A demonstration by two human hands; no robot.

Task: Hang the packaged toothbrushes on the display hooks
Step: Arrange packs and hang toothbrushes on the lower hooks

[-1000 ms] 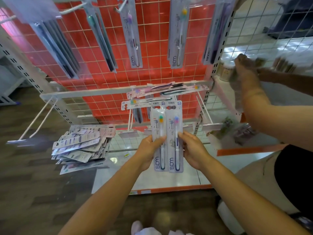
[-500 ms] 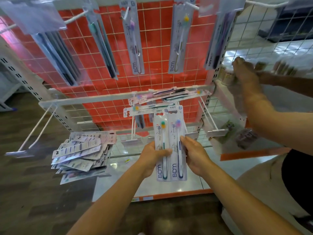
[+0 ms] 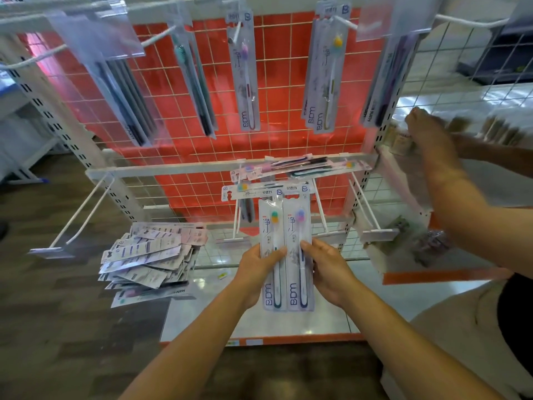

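Left hand and right hand grip two toothbrush packs, fingers hidden behind, probably curled.

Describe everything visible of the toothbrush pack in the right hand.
The toothbrush pack is a flat card under clear plastic, holding a white brush with pink-purple bristles and a dark handle. It stands upright, bristles up, side by side with a second pack. The right hand grips its right edge, thumb on front.
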